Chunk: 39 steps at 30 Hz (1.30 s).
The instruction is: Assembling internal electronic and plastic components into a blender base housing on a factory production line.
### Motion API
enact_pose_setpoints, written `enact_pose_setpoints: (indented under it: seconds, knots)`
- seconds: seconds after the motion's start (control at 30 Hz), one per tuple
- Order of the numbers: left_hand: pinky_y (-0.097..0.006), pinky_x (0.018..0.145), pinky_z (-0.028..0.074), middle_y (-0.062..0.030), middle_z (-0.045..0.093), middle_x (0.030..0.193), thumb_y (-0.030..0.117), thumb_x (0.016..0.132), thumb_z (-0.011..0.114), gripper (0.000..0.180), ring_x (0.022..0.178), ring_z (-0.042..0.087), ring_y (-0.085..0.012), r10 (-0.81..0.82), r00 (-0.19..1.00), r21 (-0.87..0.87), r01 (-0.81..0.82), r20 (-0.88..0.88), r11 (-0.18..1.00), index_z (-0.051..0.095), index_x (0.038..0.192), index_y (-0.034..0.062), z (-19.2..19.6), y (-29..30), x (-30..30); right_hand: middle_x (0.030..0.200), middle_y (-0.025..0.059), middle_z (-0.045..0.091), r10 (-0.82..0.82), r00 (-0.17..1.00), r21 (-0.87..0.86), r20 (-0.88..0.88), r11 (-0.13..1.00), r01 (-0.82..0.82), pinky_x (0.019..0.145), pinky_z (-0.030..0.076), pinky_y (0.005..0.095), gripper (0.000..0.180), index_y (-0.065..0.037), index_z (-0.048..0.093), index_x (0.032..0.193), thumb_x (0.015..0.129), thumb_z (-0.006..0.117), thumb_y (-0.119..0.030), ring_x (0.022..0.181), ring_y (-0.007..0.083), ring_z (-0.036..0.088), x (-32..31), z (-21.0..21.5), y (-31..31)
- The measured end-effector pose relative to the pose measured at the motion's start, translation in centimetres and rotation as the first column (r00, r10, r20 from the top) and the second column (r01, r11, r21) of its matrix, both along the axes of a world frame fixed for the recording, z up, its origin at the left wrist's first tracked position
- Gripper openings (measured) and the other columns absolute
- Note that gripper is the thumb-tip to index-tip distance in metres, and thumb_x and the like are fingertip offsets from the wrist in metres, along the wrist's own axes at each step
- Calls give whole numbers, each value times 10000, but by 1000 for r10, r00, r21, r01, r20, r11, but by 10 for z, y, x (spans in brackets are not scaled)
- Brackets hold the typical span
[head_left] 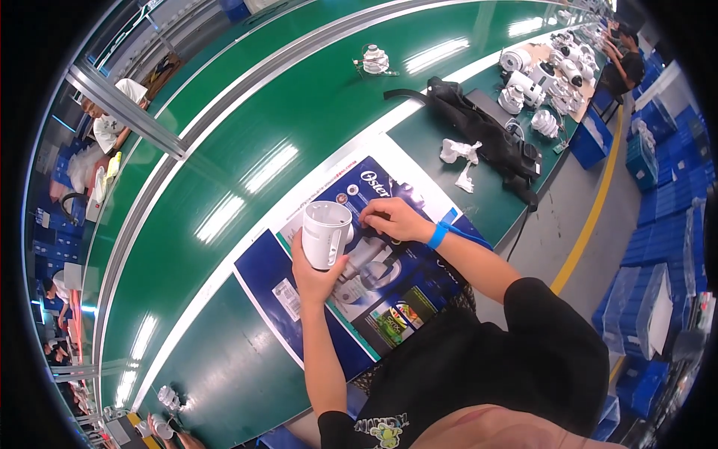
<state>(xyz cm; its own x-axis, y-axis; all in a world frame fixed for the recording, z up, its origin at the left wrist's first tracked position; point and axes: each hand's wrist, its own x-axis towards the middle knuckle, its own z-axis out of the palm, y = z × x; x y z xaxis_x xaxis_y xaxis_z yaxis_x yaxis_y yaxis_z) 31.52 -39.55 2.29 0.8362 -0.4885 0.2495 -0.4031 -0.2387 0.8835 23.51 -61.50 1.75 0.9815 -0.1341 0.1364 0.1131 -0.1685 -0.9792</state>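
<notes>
My left hand (313, 278) grips a white plastic cup-shaped housing (324, 232), holding it up with its open end facing away from me. My right hand (390, 219), with a blue band on the wrist, rests with curled fingers on a flattened blue and white printed carton (299, 299) just right of the housing. The carton lies flat on the green work surface in front of me. I cannot tell whether the right fingers pinch anything small.
A green conveyor belt (247, 135) runs diagonally past the carton, carrying one white part (374, 60). A black bag (486, 135) and crumpled white wrapping (460, 153) lie to the right. Several white housings (535, 82) stand farther along. Blue crates (666, 194) line the aisle; other people work nearby.
</notes>
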Motion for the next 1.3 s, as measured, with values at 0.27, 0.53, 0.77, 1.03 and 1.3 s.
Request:
enact_pose_setpoints:
  seconds: [0.27,0.53,0.77,1.03,1.3]
  knots:
    - [-360,902,459,-172,554,1188,246,565,859,914,1064,581,-270,8,998,34,-10,69,999,392,1310,0,2,-1,-2,789,57,629,-13,983,-181,181,982,46,579,461,247,96,-13,639,926,855,594,-60,646,109,574,1,-8,-1]
    - [-359,903,457,-169,549,1191,227,564,862,912,1063,578,-269,1,998,29,-3,70,1000,391,1311,-1,1,-1,-2,769,66,627,-3,994,-202,113,979,26,574,450,255,87,-16,624,867,820,615,-89,649,129,578,-3,-2,-1]
    - [-360,909,453,-172,543,1191,237,566,864,927,1066,573,-273,5,998,29,-7,58,1000,381,1318,-9,-1,0,-2,757,75,622,7,992,-212,126,977,20,585,451,276,128,-4,564,784,853,564,-111,661,158,587,-1,-6,-3]
    - [-362,922,444,-177,538,1199,235,570,864,930,1081,564,-276,2,997,43,-5,73,999,376,1322,-12,0,0,-3,746,66,593,11,990,-225,139,974,21,565,437,266,90,-5,576,804,828,590,-90,632,146,557,-1,-6,-2]
    - [-360,922,445,-172,540,1204,241,569,864,927,1081,566,-273,10,998,41,-12,55,999,380,1318,-12,0,1,-1,696,61,585,28,985,-115,167,993,-9,532,436,268,71,-23,552,798,774,594,-77,582,144,540,1,-9,-1]
